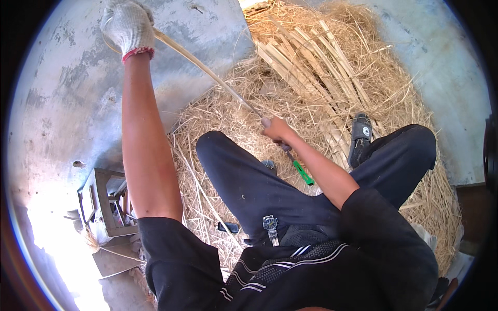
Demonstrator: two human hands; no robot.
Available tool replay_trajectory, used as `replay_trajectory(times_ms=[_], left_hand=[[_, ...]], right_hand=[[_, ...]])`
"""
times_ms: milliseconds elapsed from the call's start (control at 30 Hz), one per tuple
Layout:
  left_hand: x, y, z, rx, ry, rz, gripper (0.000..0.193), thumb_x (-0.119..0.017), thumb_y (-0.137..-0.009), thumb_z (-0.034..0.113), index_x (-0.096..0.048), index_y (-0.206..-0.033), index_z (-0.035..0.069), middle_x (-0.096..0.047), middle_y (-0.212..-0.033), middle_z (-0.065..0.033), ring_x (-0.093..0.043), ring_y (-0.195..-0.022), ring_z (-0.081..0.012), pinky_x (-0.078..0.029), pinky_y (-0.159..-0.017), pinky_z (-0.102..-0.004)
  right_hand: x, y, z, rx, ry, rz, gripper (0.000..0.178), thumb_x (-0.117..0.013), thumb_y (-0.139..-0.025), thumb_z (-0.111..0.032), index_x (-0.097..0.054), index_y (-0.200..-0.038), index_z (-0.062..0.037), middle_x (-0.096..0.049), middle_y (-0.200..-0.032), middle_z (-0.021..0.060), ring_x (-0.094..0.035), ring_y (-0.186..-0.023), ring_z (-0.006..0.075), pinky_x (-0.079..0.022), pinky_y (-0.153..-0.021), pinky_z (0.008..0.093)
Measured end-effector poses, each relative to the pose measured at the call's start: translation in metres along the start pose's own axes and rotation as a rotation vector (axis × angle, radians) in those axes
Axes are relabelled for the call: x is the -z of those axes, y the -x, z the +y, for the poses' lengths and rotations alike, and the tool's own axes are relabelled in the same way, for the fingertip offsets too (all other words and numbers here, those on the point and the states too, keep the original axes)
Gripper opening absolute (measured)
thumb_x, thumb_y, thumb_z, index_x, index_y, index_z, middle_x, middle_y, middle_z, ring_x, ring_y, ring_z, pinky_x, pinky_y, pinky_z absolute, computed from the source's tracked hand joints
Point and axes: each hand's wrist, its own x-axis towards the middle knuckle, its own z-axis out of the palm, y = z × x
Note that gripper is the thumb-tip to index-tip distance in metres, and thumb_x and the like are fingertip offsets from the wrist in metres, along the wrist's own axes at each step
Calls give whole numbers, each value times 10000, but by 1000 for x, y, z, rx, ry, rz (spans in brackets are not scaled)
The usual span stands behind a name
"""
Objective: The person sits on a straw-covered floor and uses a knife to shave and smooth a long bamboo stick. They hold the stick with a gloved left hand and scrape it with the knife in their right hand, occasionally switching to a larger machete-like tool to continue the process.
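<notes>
My left hand, in a white knitted glove with a red cuff, is raised at the upper left and closed round one end of a long, thin bamboo strip. The strip slopes down to my right hand, which is bare except for a greyish cover on the thumb. Those fingers are closed at the strip's lower part and also round a slim dark tool with a green handle. Its working end is hidden in the hand, so its exact kind cannot be made out. The handle sticks out towards my lap.
Split bamboo slats lie on a broad heap of shavings around my legs. A wristwatch rests on my lap, near a dark phone-like object. At left stands a small wooden stool or box by the wall.
</notes>
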Motion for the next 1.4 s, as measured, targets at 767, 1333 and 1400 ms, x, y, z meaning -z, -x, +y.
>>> replay_trajectory(times_ms=[767,1333,1400], left_hand=[[8,-27,-19,110,105,-89,415,-500,-974,421,-482,-777,56,-484,-646,-70,-494,-528,-204,-471,-528,-378],[25,-41,-11,139,71,-42,447,-461,-991,441,-469,-736,74,-461,-655,-68,-494,-553,-238,-486,-584,-392],[19,-26,-20,73,-19,-28,436,-465,-990,440,-503,-802,48,-496,-702,-81,-530,-583,-249,-512,-611,-408]], right_hand=[[25,-47,86,157,275,222,549,-588,-908,-530,-650,-901,15,-683,-777,184,-666,-662,325,-535,-728,441],[-93,-35,74,-22,-1281,-519,387,-685,-906,-373,-439,-759,-113,-353,-495,-67,-352,-361,57,-387,-352,277],[-67,-22,42,-8,-963,-158,303,-693,-892,-277,-492,-765,-88,-436,-522,-30,-407,-369,84,-394,-354,271]])
